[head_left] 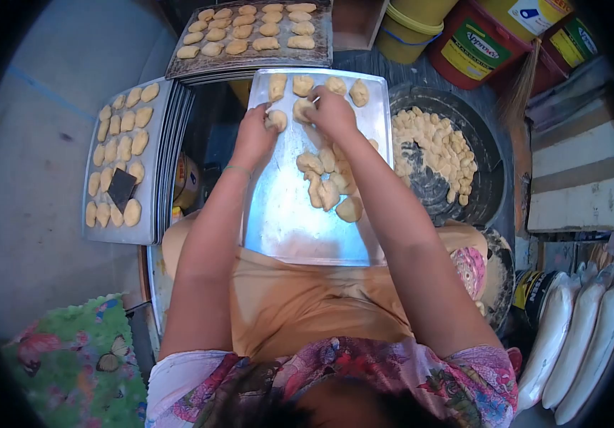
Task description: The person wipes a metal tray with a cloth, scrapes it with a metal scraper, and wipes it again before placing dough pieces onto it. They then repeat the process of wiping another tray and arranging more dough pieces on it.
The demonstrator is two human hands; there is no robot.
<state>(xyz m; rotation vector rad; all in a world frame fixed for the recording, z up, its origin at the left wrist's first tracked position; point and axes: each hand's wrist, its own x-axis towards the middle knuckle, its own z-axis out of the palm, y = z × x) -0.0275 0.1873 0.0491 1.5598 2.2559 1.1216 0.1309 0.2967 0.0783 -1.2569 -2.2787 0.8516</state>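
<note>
A silver tray lies across my lap. Along its far edge sits a row of dough pieces. My left hand has its fingers closed on a dough piece near the tray's left edge. To its right, my right hand grips another dough piece, just below the far row. A loose pile of dough pieces rests on the middle right of the tray, partly hidden by my right forearm.
Stacked trays with dough pieces stand at the left and far side. A round black basin of small dough lumps is at the right. Buckets stand behind it; filled plastic bags lie lower right.
</note>
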